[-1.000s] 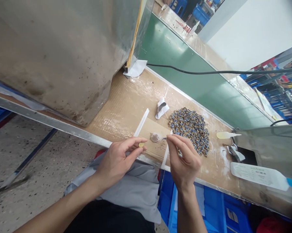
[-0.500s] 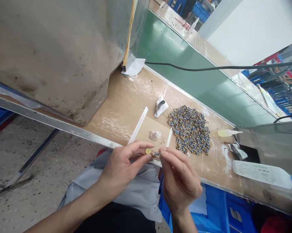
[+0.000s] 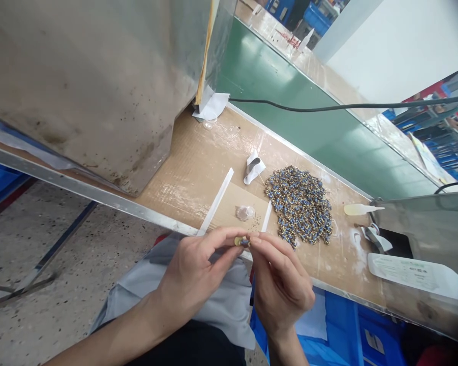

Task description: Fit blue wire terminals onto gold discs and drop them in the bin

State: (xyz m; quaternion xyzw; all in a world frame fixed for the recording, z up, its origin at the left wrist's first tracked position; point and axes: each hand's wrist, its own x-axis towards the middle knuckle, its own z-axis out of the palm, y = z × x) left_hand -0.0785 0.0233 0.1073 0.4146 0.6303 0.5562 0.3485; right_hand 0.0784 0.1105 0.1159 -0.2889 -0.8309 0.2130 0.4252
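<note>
Left hand point(image 3: 190, 264) pinching yellow disc point(image 3: 237, 241), right hand point(image 3: 284, 277) pinching small blue-and-gold piece point(image 3: 244, 242) close against disc, contact unclear, at bench point(image 3: 186, 168) edge. Fingertip grips probably because parts tiny. Pile of similar pieces point(image 3: 301, 203) near right hand, presumably for easy reach.

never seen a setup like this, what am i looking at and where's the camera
There's no machine at work here, just a person's two bare hands. One camera, worn on the head, takes every picture, looking forward and down. The left hand pinches a small yellow disc; the right hand holds a tiny blue-and-gold piece close against it. Whether they touch is too small to tell. On the worktop lie a pile of blue-and-gold pieces, a clear blob and, further right, a nozzled bottle.
</note>
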